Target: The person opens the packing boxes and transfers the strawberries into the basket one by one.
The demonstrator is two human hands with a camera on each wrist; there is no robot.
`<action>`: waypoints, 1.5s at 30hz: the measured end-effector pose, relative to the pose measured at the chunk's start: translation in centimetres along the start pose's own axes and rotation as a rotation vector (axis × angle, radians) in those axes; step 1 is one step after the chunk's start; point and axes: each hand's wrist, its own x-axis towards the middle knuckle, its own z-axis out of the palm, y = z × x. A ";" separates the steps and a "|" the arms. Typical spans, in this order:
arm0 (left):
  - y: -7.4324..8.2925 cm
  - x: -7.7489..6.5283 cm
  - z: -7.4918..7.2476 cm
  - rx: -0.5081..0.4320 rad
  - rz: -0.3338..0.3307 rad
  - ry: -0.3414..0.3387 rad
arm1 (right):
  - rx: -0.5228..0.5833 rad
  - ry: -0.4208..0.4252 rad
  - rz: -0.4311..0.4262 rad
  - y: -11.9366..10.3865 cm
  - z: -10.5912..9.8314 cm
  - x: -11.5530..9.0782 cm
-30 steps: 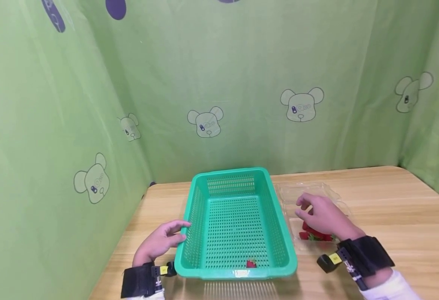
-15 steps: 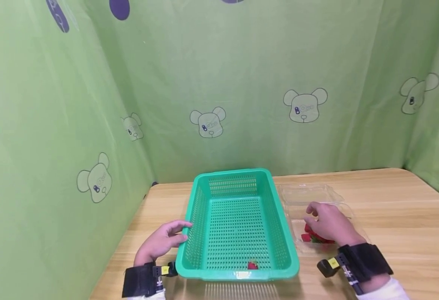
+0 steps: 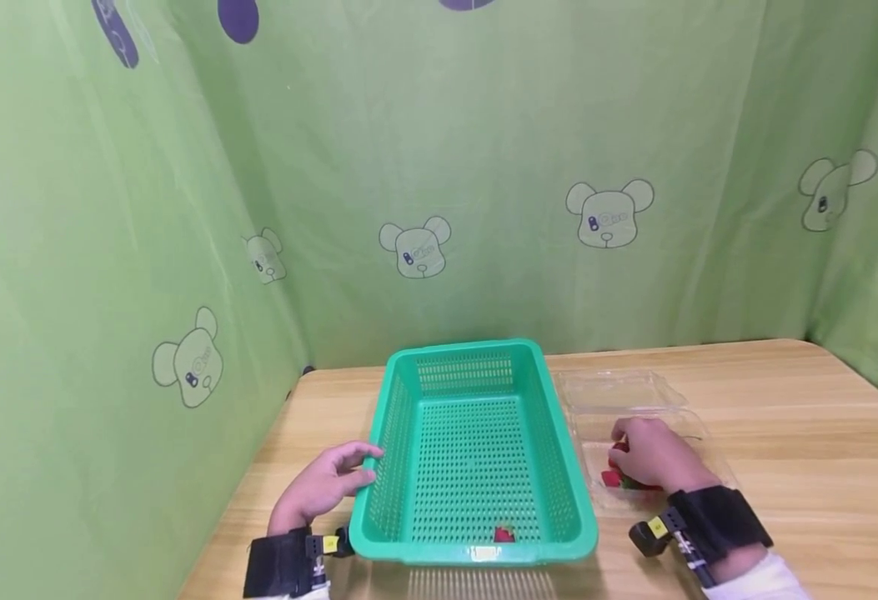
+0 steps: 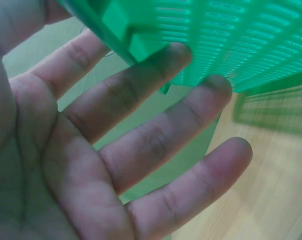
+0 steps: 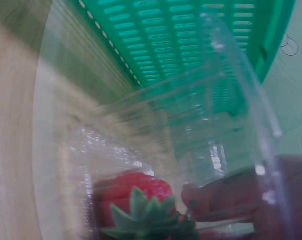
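We see our right hand [image 3: 652,454] reaching down into the clear plastic clamshell box [image 3: 619,392], which sits on the wooden table [image 3: 784,433] just at three o'clock of the green basket [image 3: 476,442]. In the right wrist view a strawberry [image 5: 136,197] lies inside the box — glossy red, rounded, with a spiky green leaf crown — and a fingertip [image 5: 211,200] is right beside it; whether the fingers have closed on it we cannot tell. From the head view only patches of red and green show under the hand, so we cannot count the berries in the box. One more small strawberry [image 3: 504,533] lies alone in the basket, at six o'clock by the near wall. Our left hand [image 3: 326,483] rests at nine o'clock of the basket, fingers straight and relaxed, fingertips [image 4: 178,52] touching its slotted wall — gripping nothing. One basket, one box.
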 end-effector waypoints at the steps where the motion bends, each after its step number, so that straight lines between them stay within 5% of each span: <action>1: 0.0 0.0 0.1 0.004 0.001 0.000 | -0.003 -0.006 0.001 0.0 0.2 0.0; 16: -0.1 0.4 0.5 0.049 -0.017 0.003 | 0.022 -0.039 0.071 1.0 1.3 -0.3; 45: -0.5 0.3 0.2 0.040 -0.012 0.052 | 0.039 -0.008 0.033 0.0 0.0 0.2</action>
